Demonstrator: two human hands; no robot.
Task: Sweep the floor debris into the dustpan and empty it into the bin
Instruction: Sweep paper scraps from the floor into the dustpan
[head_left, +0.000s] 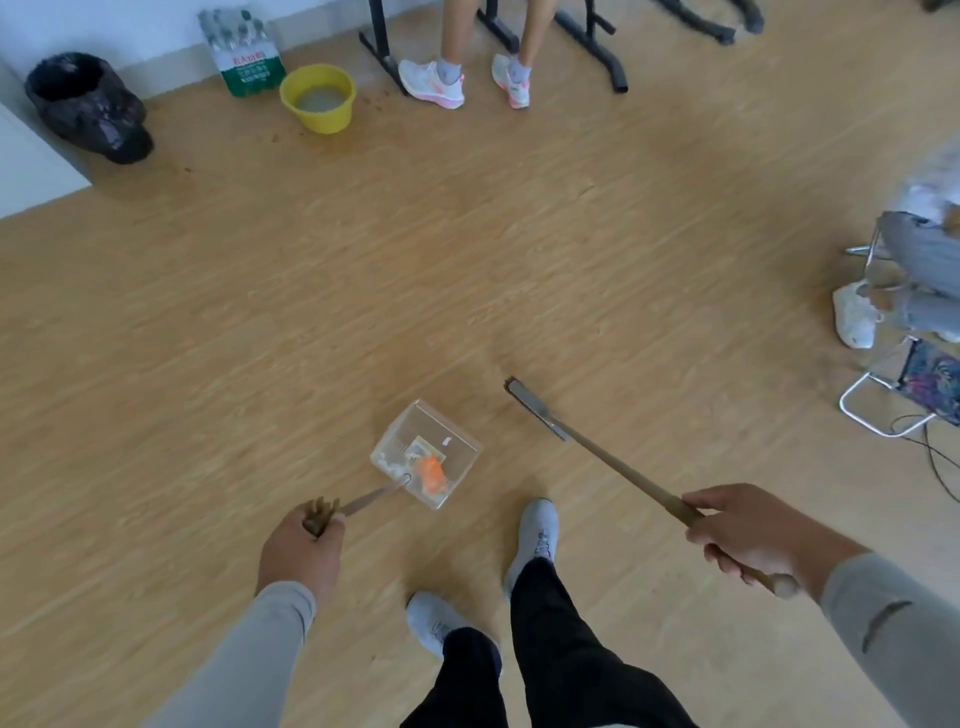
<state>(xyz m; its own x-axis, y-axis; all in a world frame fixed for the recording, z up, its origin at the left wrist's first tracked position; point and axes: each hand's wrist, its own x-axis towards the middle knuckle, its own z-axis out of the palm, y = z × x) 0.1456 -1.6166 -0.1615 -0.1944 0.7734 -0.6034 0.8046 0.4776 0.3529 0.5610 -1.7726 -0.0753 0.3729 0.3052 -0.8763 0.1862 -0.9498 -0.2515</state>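
Legs: the person's own two, in black trousers and grey shoes (535, 535), at 6 o'clock, nearest the lens.
Left hand (301, 551): fingers curled round the brown grip of the dustpan's handle, at 7 o'clock.
Right hand (748, 530): closed round the broom (613, 462) stick, at 4 o'clock; the broom head points toward 12, apart from the pan.
Dustpan (426, 452): one, clear plastic, near centre-bottom, close to the floor; whether it touches is hard to tell. Inside: one orange scrap, one pale card, some white bits.
Bin (85, 104): one, lined with a black bag, at 10 o'clock by the wall, well apart from the pan.
Bucket (318, 97): one, yellow, at 11 o'clock, just beside a bottle pack (241, 54).
Loose debris: brown specks around the bucket and near the bin.
Bystanders: two seated, at 12 and 3 o'clock.
Risk: on the carry to the bin, a tilted pan would likely spill its light scraps; the swinging broom could catch the cable at 3 o'clock; the specks by the bucket may be missed.
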